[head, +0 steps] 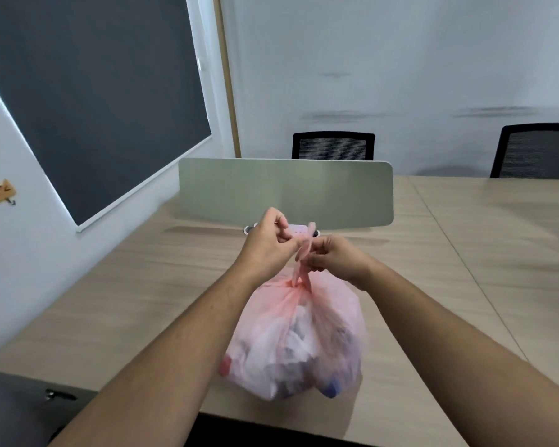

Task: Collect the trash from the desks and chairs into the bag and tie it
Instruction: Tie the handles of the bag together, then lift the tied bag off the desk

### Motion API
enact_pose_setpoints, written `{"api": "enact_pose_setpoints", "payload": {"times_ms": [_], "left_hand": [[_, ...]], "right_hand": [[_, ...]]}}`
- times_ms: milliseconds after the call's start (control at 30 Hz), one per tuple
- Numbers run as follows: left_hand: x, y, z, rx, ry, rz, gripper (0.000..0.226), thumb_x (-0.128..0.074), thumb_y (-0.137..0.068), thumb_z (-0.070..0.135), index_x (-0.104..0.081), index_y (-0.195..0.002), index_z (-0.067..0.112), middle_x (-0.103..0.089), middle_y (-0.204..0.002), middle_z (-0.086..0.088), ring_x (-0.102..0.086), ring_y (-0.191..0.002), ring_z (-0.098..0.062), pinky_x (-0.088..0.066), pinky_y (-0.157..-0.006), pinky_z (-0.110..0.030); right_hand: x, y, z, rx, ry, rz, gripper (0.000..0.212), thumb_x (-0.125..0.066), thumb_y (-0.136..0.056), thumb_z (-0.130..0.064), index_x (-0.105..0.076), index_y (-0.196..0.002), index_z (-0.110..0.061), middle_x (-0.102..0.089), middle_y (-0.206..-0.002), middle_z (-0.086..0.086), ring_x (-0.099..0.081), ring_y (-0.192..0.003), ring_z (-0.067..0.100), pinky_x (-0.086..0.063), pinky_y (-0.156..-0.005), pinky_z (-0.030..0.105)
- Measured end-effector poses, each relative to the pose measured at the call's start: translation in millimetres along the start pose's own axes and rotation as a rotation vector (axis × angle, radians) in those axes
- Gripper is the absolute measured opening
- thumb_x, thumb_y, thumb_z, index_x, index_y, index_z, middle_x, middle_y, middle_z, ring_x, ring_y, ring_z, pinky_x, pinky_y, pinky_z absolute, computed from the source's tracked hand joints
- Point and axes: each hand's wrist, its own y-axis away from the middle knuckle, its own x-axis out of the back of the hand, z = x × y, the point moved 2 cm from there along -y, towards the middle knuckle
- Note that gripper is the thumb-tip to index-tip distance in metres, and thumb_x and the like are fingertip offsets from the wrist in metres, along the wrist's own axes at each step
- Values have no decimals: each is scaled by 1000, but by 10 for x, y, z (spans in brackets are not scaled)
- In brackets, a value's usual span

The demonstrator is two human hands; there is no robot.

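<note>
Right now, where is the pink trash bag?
In the head view, the pink bag sits mid-frame on the wooden desk near its front edge, under the left hand and right hand pinching its handles.

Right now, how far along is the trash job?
Collecting looks done: the pink bag on the desk bulges with trash and its neck is gathered. In hand: the left hand and right hand pinch the handles above it. Left: finishing the knot; whether one loop is already tied I cannot tell.
</note>
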Motion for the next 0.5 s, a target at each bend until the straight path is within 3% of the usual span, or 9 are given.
{"api": "enact_pose_setpoints", "payload": {"times_ms": [67,133,200,267,333,433,500], "left_hand": [[40,122,-84,117,-139,-113,62,-82,-62,45,-42,-105,25,-59,-99,2,-57,-89,-13,-49,-83,-32],[2,304,-162,166,-346,-241,89,-76,-52,65,-42,-124,27,-58,-119,7,-56,-107,-12,-49,-93,-35],[-72,407,-168,136,-498,-212,76,-60,-60,74,-46,-124,36,-62,-120,8,-60,-108,-16,-51,-89,-34],[-92,484,-42,133,-652,-40,49,-43,-82,66,-55,-117,33,-66,-113,-2,-63,-102,-27,-49,-78,-32],[-61,549,96,181,-721,125,51,-28,-94,56,-62,-108,20,-68,-102,-14,-63,-95,-36,-48,-74,-37],[27,700,280,228,-661,256,46,-28,-97,42,-63,-109,14,-68,-104,-20,-62,-95,-39,-50,-79,-42],[126,877,434,231,-500,393,45,-31,-90,34,-66,-107,11,-68,-107,-19,-64,-95,-30,-48,-77,-36]], "right_hand": [[13,-11,-52,8,-28,58,19,-53,-89,5,-67,-77,-1,-62,-70,14,-48,-61,18,-39,-61,27],[-26,24,-231,65,-61,53,24,-54,-89,5,-66,-70,-4,-62,-64,9,-49,-58,14,-40,-60,24],[-78,88,-468,155,-83,8,26,-54,-89,5,-63,-68,-9,-63,-63,5,-52,-55,10,-42,-58,19],[-111,220,-694,234,-97,-73,18,-53,-90,5,-62,-77,-3,-63,-66,7,-56,-57,13,-45,-59,18],[-98,343,-841,300,-110,-111,16,-51,-89,8,-62,-81,1,-65,-69,10,-58,-62,18,-47,-61,20],[2,518,-939,378,-125,-93,19,-53,-85,10,-64,-76,-2,-69,-71,6,-60,-64,12,-46,-61,18],[84,635,-966,411,-96,-29,19,-57,-87,2,-66,-76,-11,-68,-71,1,-59,-65,7,-47,-66,19]]}}
